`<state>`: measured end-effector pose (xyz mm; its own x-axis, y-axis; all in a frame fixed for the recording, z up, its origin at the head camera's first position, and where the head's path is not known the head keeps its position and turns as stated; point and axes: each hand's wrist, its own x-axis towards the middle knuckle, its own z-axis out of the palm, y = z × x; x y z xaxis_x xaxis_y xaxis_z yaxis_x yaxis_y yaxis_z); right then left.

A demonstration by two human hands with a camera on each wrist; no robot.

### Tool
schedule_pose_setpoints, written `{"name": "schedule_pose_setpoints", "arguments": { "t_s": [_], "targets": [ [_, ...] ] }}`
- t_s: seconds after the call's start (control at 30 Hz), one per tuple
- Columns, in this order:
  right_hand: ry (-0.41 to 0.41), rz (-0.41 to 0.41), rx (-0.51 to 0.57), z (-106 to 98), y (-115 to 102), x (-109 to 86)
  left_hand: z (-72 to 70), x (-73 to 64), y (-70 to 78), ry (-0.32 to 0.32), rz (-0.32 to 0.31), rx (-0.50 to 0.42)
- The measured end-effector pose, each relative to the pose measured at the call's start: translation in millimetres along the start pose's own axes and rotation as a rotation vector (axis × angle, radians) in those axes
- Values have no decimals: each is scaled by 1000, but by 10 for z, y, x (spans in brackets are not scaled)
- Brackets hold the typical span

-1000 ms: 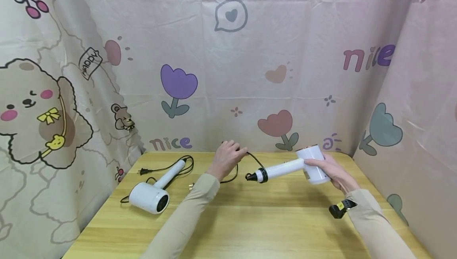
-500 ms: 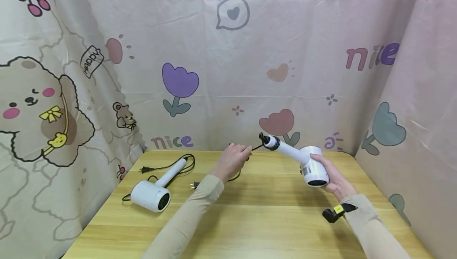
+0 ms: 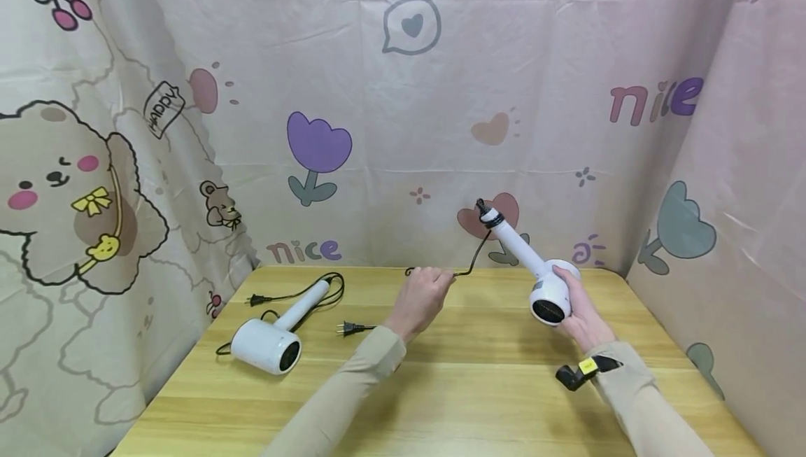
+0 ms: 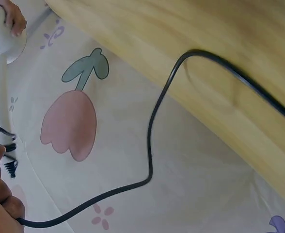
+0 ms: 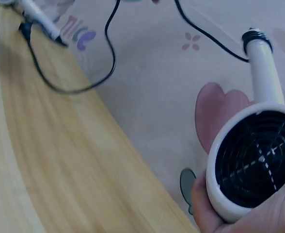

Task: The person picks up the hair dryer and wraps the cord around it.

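Note:
My right hand (image 3: 582, 313) grips the round body of a white hair dryer (image 3: 518, 245), held above the table with its handle pointing up and left. In the right wrist view its black grille (image 5: 259, 155) faces the camera. Black cord is wound round the handle's end, below a ribbed sleeve. From there the power cord (image 3: 476, 252) runs to my left hand (image 3: 420, 301), which holds it in curled fingers. Beyond that hand the cord (image 4: 150, 131) hangs in a bend toward the table. Its two-pin plug (image 3: 350, 329) lies on the wood, left of my left hand.
A second white hair dryer (image 3: 261, 346) lies on the left of the wooden table (image 3: 478, 401), its handle pointing back. Its black cord loops around it, with the plug (image 3: 257, 300) near the back left edge. A printed curtain (image 3: 403, 128) hangs behind and at both sides.
My right hand has turned the hair dryer so its handle swings from pointing left to pointing up and left. My left hand, still on the cord, has moved slightly right and down.

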<state>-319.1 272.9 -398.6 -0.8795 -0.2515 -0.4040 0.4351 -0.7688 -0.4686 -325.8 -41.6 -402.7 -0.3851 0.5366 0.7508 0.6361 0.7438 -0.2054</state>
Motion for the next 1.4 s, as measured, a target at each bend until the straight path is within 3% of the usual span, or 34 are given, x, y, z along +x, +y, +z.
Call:
{"name": "schedule_pose_setpoints", "arguments": {
  "t_s": [0.13, 0.3, 0.53, 0.63, 0.8, 0.9, 1.07, 1.2, 1.4],
  "targets": [
    [65, -79, -53, -44, -21, -12, -15, -44, 45, 7, -11, 8],
    [199, -253, -188, -44, 20, -6, -59, -30, 81, -9, -28, 7],
    [568, -551, -550, -24, 157, 80, -117, 16, 114, -47, -56, -41],
    [600, -647, -721, -22, 153, 80, -147, 27, 115, -28, -62, -67],
    [599, -814, -1063, -11, 114, 5, -184, 58, 40, 8, -62, -77],
    [575, -929, -1199, 17, 111, -19, -184, 81, -23, 10, -46, -58],
    [457, -1056, -1416, 38, 75, -71, -197, 148, -126, 76, -33, -82],
    [309, -1040, -1508, 18, 8, -123, -203, 195, -213, 89, -47, -97],
    [153, -910, -1522, -80, -83, -130, -225, 216, -258, 33, -27, -107]
  ]
}}
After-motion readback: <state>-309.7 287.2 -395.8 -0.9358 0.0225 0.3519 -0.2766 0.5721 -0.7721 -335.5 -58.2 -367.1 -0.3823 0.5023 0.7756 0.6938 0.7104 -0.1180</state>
